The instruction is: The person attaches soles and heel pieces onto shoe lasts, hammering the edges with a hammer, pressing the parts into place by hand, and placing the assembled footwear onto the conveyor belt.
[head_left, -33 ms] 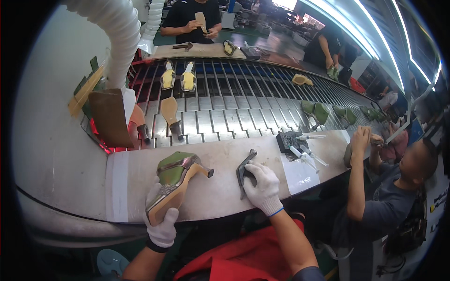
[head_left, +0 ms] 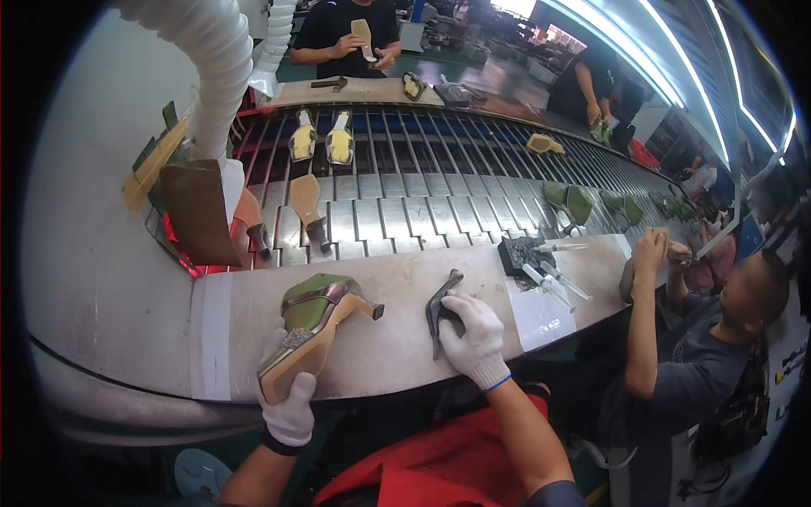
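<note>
My left hand, in a white glove, grips a green high-heeled shoe by its toe end. The shoe lies tilted, its tan sole toward me and its dark-tipped heel pointing right. A metallic band and a glittery strip cross the upper. My right hand, also gloved, is curled over a dark grey metal tool on the bench. This tool is curved, with a knobbed far end; my fingers hide part of it, so its exact kind cannot be told.
Several syringes lean on a black block at the bench's right. Beyond runs a roller conveyor bearing tan heeled soles, yellow-lined shoes and green shoes. A co-worker sits close at right; white ducting hangs left.
My left hand has shifted slightly left with the green shoe, and the shoe has turned a little. My right hand stays in place on the metal tool.
</note>
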Available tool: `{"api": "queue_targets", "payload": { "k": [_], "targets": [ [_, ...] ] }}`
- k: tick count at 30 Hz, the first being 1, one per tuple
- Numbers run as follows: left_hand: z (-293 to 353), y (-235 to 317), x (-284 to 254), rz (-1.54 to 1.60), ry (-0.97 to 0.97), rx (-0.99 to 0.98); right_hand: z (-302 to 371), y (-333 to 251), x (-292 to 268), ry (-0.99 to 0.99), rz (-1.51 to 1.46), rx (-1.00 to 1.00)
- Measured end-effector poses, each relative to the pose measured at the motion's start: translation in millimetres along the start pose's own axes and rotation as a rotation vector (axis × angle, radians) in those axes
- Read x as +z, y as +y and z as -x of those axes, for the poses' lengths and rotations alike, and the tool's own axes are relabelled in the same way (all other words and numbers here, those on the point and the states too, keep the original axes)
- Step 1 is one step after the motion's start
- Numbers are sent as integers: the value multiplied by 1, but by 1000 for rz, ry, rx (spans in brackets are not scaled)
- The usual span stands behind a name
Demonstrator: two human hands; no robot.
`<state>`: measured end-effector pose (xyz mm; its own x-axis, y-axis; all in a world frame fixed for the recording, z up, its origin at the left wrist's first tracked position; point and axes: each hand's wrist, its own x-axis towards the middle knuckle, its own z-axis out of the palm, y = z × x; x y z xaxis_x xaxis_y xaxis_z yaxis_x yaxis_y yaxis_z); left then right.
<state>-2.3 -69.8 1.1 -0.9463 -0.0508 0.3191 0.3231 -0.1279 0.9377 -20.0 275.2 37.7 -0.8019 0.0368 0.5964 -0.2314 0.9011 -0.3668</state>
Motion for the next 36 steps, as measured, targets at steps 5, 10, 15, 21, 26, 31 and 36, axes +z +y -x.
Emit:
{"api": "queue_targets", "payload": {
  "k": [5, 10, 15, 21, 26, 31, 36],
  "targets": [
    [-16, 32, 1, 465, 106, -41, 33, -58, -14, -59, -929, 509],
    [-44, 59, -2, 738, -388, -162, 23, -85, -25, -367, -2001, 933],
    [-118, 79, 43, 113, -527, -226, -4, -92, -56, 181, -1795, 897],
    [-242, 12, 66, -1157, -211, -155, -133, -20, -6, 432, -1317, 672],
    [-284, -61, 73, -1432, -359, -182, -181, 61, 62, 251, -441, 557],
    [-276, -65, 74, -1401, -232, -129, -155, 60, 68, 179, -105, 614],
    [-233, -28, 99, -1001, -274, 587, -109, -8, 58, 114, -313, 60]
  ]
}}
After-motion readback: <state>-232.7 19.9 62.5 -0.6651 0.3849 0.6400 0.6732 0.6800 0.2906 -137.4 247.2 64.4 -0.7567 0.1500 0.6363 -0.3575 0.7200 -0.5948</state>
